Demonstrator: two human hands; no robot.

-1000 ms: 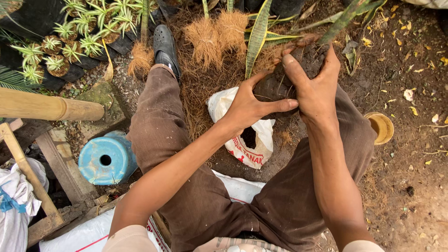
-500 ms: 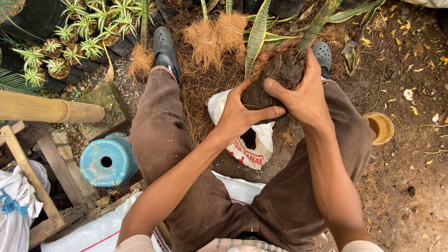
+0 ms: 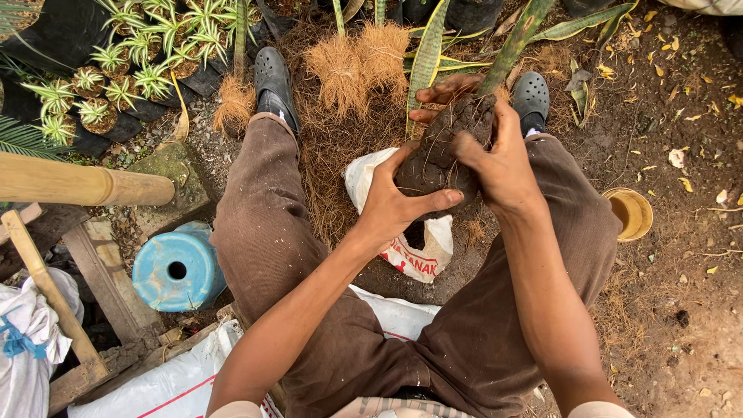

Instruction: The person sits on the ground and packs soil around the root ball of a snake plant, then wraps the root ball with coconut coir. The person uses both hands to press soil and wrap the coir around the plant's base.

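Seen from above, a seated person worked over bare ground. At the far left edge lay a white sack (image 3: 27, 348), a bamboo pole (image 3: 77, 184) and wooden slats (image 3: 93, 279). Just right of them an upturned blue pot (image 3: 176, 271) sat close to the left knee. Small spiky potted plants (image 3: 131, 73) filled the top left corner.

In the middle, the left hand (image 3: 398, 197) was closed around the lower part of a dark root ball (image 3: 441, 151), thumb across its front. The right hand (image 3: 499, 159) gripped the upper side, fingers curled over the top. The ball was held in the air between the knees, directly above an open white bag (image 3: 410, 248) on the ground. A long green leaf (image 3: 518, 35) rose from the ball toward the top edge.

To shape such a clump well, it seemed best to press evenly from both sides, keep it over the bag so loose soil fell in, and spare the leaf.

Beyond the hands, tufts of brown fibre (image 3: 360, 66) lay between two dark shoes (image 3: 275, 77).

To the right, a small yellow pot (image 3: 631, 213) sat alone on dirt scattered with dry leaves. That right side looked the freest for moving; the left was crowded.
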